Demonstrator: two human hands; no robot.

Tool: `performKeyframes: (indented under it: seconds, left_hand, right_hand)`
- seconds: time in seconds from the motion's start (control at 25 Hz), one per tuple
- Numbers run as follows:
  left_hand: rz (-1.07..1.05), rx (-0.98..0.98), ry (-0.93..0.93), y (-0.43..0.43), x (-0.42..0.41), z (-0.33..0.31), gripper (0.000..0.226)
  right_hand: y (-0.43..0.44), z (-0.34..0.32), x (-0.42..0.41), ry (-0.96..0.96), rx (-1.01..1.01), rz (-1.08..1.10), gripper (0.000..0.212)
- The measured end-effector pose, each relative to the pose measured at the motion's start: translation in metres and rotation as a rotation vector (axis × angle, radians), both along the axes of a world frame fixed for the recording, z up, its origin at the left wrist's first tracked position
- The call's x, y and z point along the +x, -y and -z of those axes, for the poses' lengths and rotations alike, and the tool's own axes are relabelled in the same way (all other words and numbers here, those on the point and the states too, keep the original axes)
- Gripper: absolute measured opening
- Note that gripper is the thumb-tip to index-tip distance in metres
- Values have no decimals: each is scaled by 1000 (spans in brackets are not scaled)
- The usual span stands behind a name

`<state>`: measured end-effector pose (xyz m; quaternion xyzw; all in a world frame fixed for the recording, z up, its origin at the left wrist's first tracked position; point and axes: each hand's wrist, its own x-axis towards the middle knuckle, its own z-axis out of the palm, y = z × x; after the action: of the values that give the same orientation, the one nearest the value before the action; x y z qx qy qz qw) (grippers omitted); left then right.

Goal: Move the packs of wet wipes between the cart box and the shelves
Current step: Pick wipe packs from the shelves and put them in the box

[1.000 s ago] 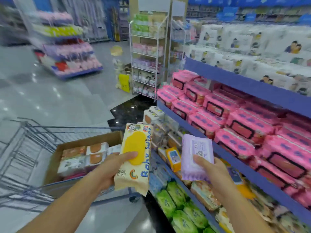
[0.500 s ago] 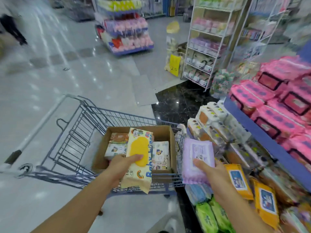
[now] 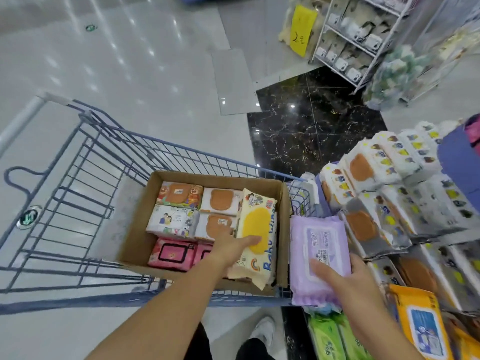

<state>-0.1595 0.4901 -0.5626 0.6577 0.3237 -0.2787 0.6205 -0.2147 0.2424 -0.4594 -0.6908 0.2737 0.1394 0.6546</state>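
A cardboard box (image 3: 145,237) sits in a blue wire cart (image 3: 85,178) and holds several wipe packs. My left hand (image 3: 231,245) grips a cream pack with a yellow lid, the Baby Wipes pack (image 3: 259,229), which lies inside the box against its right wall. My right hand (image 3: 348,276) holds a lilac wipe pack (image 3: 317,245) in the air just right of the box, above the cart's corner. Shelves with white and orange-lidded packs (image 3: 376,193) stand at the right.
Green packs (image 3: 327,336) and orange-yellow packs (image 3: 418,323) fill the lower shelf at the bottom right. A white wire rack (image 3: 361,42) with a yellow sign (image 3: 302,29) stands farther back. My shoe (image 3: 265,331) shows below, beside the cart.
My view swung from the shelves down to the cart. My left hand lowered the yellow-lidded pack into the box. My right hand brought the lilac pack toward the box's right side.
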Motion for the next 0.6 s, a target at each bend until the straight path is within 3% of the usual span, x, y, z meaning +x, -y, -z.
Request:
performKeyframes:
  seconds: [0.12, 0.24, 0.36, 0.44, 0.52, 0.6]
  left_hand:
    - [-11, -135, -109, 13, 2, 15, 63]
    - [160, -52, -44, 14, 5, 32, 26]
    - [440, 178, 141, -18, 9, 33, 52]
    - [275, 80, 221, -64, 15, 27, 46]
    - [76, -97, 158, -117, 20, 16, 42]
    - [91, -248, 117, -172, 19, 14, 48]
  right_hand:
    - [-17, 27, 20, -39, -58, -2, 45]
    - [-48, 43, 38, -47, -100, -14, 41]
    - [-90, 53, 53, -59, -103, -105, 44]
    - [-122, 60, 63, -74, -111, -232, 49]
    - [-156, 64, 76, -65, -158, -419, 55]
    - [-192, 73, 93, -58, -203, -622, 63]
